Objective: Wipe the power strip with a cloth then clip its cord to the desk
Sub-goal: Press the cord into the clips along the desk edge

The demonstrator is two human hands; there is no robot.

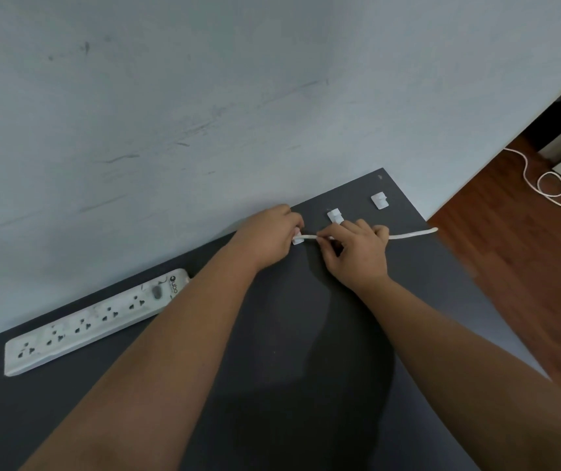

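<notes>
A white power strip [92,319] lies along the wall on the dark grey desk [272,368], at the left. Its white cord [411,234] runs across the desk's far part and off the right edge. My left hand [268,237] holds the cord at a small white clip [297,240] stuck to the desk. My right hand [353,253] pinches the cord just to the right of that clip. The stretch of cord between the strip and my left hand is hidden by my arm.
Two more white clips, one [335,216] just behind my right hand and one [380,200] near the desk's far right corner. A scuffed pale wall [204,113] backs the desk. Right of the desk is wooden floor [527,249] with the cord looping on it.
</notes>
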